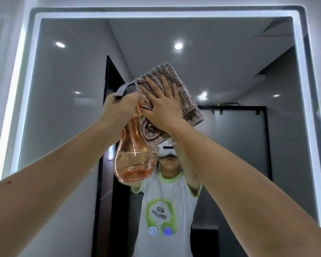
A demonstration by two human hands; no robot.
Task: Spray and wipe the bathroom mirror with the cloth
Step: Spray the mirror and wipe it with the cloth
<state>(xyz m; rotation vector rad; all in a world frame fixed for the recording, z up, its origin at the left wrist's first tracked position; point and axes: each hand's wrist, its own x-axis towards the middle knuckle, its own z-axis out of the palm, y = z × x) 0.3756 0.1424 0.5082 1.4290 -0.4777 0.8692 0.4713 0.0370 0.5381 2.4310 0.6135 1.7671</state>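
A large bathroom mirror (67, 127) with a lit white border fills the view. My right hand (163, 106) lies flat with spread fingers on a brown folded cloth (185, 93), pressing it against the glass near the mirror's middle. My left hand (119, 110) is closed around the neck of a clear orange spray bottle (132, 162) with a grey trigger head (125, 89). The bottle hangs in front of the glass, just left of the cloth, with some liquid in its rounded base.
The mirror reflects a person in a white and green shirt, a dark door frame (109, 80), ceiling lights and a glass shower door (243, 141). Two blue touch icons (159, 231) glow at the mirror's lower middle. A white wall (0, 52) borders the left.
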